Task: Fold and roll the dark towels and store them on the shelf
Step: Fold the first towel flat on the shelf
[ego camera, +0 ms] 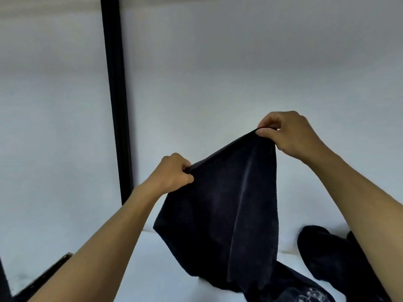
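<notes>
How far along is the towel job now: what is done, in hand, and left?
Done: no rolled towel plainly shows. In hand: the left hand and the right hand pinch the top edge of one dark towel, hanging unfolded over the white surface. Left: folding, rolling and storing it, and also the dark heap at the right, loose as far as I can tell.

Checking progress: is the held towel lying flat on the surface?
No, the left hand and right hand pinch the towel by its top edge, so it hangs down.
</notes>
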Motion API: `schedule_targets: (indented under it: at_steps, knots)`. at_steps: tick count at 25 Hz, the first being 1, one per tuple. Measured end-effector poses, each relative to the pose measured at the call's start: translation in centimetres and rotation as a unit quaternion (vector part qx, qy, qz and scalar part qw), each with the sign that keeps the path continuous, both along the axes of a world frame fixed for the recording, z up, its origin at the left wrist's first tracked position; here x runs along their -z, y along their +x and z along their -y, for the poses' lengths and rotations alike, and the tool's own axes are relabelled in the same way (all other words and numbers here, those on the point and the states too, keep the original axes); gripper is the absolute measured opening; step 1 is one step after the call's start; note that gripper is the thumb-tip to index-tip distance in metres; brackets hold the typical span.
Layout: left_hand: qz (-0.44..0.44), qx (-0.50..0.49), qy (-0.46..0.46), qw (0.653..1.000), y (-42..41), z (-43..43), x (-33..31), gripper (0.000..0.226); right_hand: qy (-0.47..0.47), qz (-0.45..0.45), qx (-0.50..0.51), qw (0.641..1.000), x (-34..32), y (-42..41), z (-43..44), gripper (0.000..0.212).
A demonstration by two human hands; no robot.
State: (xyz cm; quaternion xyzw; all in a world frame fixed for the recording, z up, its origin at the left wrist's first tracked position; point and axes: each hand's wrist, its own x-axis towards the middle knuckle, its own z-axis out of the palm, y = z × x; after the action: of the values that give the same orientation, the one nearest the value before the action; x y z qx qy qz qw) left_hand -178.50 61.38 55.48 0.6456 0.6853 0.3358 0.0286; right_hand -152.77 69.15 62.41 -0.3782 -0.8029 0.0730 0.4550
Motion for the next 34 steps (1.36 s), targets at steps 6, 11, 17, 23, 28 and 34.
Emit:
schedule_targets:
  at_steps: [6,11,17,23,28,34]
  knots:
    - [0.001,-0.067,-0.019,0.998,-5.9,-1.4,0.3,0.031,-0.095,-0.081,0.035,0.992,0.9,3.0,-5.1,0.009]
    - [0.202,-0.081,0.123,0.968,-5.7,-5.3,-5.2,0.010,-0.103,-0.172,0.005,0.980,-1.5,3.2,-9.7,0.016]
    - [0.359,0.033,0.371,0.856,-4.0,-4.6,-22.0,0.013,0.087,-0.303,-0.067,0.947,-16.0,4.5,-7.4,0.022]
    - [0.335,0.086,0.439,0.829,-2.0,4.8,-24.9,0.007,0.152,-0.313,-0.080,0.934,-18.1,6.3,0.8,0.032]
    - [0.325,0.101,0.406,0.848,-1.8,12.2,-19.2,0.011,0.125,-0.271,-0.060,0.952,-12.8,7.6,8.9,0.031]
    - [0.323,0.067,0.343,0.880,-2.5,17.6,-12.0,0.009,0.057,-0.147,0.013,0.987,-6.9,8.4,16.8,0.012]
